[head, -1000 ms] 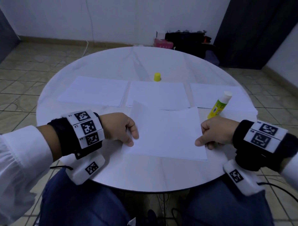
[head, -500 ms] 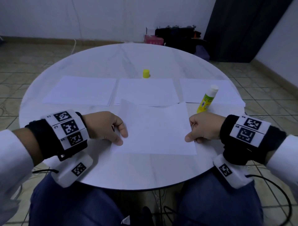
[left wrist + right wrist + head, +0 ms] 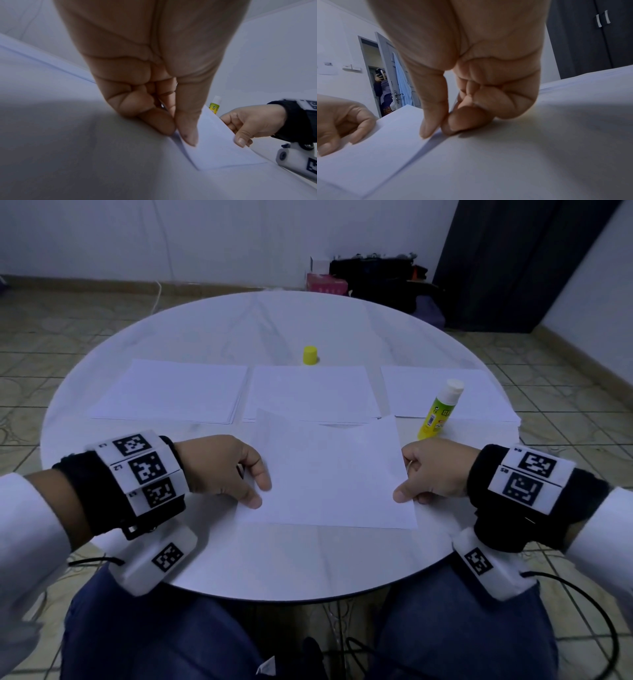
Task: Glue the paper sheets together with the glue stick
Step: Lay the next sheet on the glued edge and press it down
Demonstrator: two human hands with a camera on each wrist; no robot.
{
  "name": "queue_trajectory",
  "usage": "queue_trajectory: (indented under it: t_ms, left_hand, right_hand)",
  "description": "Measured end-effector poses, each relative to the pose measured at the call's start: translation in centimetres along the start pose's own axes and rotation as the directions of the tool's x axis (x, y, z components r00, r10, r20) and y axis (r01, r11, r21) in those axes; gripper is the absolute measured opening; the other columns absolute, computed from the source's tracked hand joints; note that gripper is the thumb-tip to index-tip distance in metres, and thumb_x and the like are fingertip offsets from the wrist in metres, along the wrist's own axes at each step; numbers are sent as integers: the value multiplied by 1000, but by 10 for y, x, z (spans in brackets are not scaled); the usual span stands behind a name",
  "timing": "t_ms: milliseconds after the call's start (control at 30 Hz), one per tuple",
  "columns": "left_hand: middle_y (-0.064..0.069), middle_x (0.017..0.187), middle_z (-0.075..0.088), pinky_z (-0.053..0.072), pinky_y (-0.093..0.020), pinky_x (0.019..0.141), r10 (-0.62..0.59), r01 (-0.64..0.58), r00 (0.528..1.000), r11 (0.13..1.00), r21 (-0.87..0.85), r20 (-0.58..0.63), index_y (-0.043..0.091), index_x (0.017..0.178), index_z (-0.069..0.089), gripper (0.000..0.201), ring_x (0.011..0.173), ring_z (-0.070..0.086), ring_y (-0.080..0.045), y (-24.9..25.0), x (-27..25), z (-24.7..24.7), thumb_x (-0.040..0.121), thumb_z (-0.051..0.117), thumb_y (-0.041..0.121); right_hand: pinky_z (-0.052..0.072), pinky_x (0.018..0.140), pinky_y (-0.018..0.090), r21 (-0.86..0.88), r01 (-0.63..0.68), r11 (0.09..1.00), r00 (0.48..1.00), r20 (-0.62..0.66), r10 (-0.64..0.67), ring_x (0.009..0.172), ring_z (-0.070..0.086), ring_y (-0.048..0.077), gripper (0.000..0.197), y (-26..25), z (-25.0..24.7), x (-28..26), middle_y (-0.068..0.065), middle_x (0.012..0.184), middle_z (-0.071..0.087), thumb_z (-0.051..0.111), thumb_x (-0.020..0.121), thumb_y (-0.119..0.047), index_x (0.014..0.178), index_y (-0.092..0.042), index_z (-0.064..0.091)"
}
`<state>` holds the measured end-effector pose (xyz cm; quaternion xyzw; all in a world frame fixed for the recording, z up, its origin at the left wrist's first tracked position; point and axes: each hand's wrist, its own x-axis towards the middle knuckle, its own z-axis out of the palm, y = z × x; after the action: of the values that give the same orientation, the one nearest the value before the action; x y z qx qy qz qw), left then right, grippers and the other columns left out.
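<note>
Paper sheet (image 3: 329,474) lies near the front of the round white table (image 3: 274,559), held at both side edges. The left hand (image 3: 222,467) pinches its left edge between thumb and curled forefinger; the right hand (image 3: 435,470) pinches the right edge the same way, thumb on top — the other fingers of both are curled in. The sheet's far left corner overlaps the middle paper stack (image 3: 310,392), which lies between the left paper stack (image 3: 171,390) and the right paper stack (image 3: 442,392). An uncapped glue stick (image 3: 440,410) stands at the right stack's near edge, just beyond the right hand. Its yellow cap (image 3: 310,356) stands behind the middle stack.
</note>
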<state>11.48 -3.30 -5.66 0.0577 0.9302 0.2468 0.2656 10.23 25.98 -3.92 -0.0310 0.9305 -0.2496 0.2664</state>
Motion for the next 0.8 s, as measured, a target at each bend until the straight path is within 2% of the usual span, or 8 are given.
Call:
queue_trajectory:
  t_ms: [167,333,467,700,800]
  left_hand:
    - [11,50,51,36,-13,51,3,-4,1000,1000,-6,-4,32,79,67,19,45,44,-3,0,0,0,72,82,23]
    - [13,44,50,35,-13,51,8,-8,1000,1000,-4,-4,33,80,67,19,44,44,-2,-1,0,0,73,82,23]
    - [12,47,50,36,-13,51,9,-10,1000,1000,-9,-4,33,79,67,19,45,44,-3,-1,0,0,72,83,23]
    - [10,54,53,37,-13,52,7,-7,1000,1000,-5,3,32,79,67,19,46,45,-3,0,0,1,72,83,23]
    - [11,53,53,36,-10,49,3,-3,1000,1000,-4,0,32,79,67,19,44,45,-1,1,0,1,72,82,22]
  right_hand:
    - [35,37,12,8,6,1000,1000,7,-6,43,52,9,32,0,0,0,-9,37,53,78,74,-5,71,-12,47]
    - [36,41,14,-14,11,1000,1000,-4,-12,44,52,10,34,0,1,0,-9,37,53,78,74,-6,69,-12,45]
    - [38,45,17,-27,11,1000,1000,-6,-11,45,53,11,34,1,1,0,-8,43,54,78,74,-7,70,-12,45]
    - [37,42,15,-23,5,1000,1000,-16,-6,44,52,10,32,0,2,0,-10,38,52,78,74,-6,70,-13,47]
    - [36,43,16,-55,8,998,1000,-23,-10,44,51,10,32,-1,3,0,-7,46,54,78,74,-8,72,-12,47]
